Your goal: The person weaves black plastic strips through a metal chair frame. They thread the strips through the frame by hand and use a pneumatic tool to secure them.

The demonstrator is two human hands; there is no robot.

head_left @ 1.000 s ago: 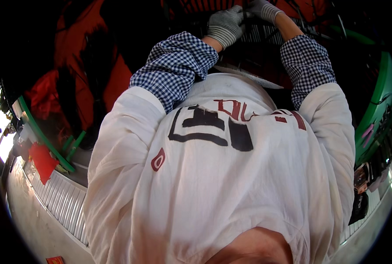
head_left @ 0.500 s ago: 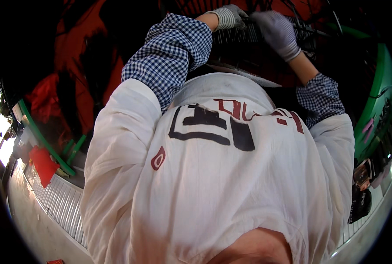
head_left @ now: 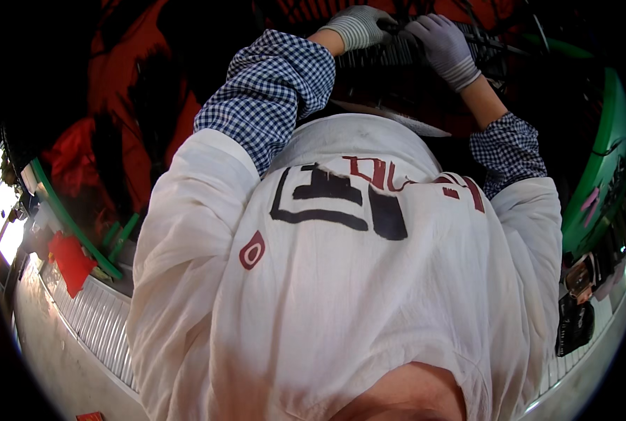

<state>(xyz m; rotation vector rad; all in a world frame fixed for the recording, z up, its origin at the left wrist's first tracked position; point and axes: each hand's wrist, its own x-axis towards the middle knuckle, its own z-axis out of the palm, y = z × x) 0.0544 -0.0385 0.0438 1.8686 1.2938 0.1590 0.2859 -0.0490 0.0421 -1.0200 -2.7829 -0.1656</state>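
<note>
My left hand [head_left: 360,27], in a grey-white striped knit glove, is closed at the top of the view, its fingertips on a thin black cable-like strand [head_left: 397,29]. Just to its right, my right hand [head_left: 443,45], in a similar glove, bends its fingers over the same dark spot. The two hands are a short gap apart. Below and behind them is a row of thin dark parallel strips [head_left: 376,56]. Shadow hides the fingertips and most of what they grip.
A green curved rim [head_left: 601,168] stands at the right, with a green edge [head_left: 74,224] at the left. Red sheeting [head_left: 127,63] lies behind dark bundles. A pale pointed plate [head_left: 418,126] sits close to my white top. A red cloth [head_left: 70,259] hangs over ribbed metal [head_left: 95,323].
My right hand, blurred half a second ago, is now sharp and steadier, its fingers bent by the strand. My left hand has shifted slightly left.
</note>
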